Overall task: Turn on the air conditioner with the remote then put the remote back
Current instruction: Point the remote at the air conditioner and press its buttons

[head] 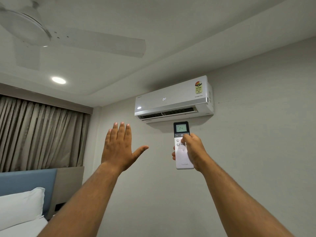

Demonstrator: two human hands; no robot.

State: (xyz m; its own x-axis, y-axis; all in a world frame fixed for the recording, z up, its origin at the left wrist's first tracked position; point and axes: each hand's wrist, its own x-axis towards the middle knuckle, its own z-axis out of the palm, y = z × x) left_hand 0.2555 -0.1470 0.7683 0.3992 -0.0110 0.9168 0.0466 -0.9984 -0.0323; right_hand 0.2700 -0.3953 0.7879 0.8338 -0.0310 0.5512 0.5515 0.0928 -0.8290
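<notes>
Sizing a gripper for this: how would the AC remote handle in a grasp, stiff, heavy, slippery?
The remote looks like a rigid plastic slab, so probably stiff. The right hand holds it upright alone, thumb on the buttons, suggesting it is light. Its smooth white casing may be somewhat slippery; being flat-sided, it is unlikely to roll.

I see soft, even indoor light w/ a round recessed ceiling lamp (58,80) blown out, glare spot on glossy white wall AC unit (173,100). White ceiling fan (51,35) motion-blurred. Wide-angle bends edges.
</notes>
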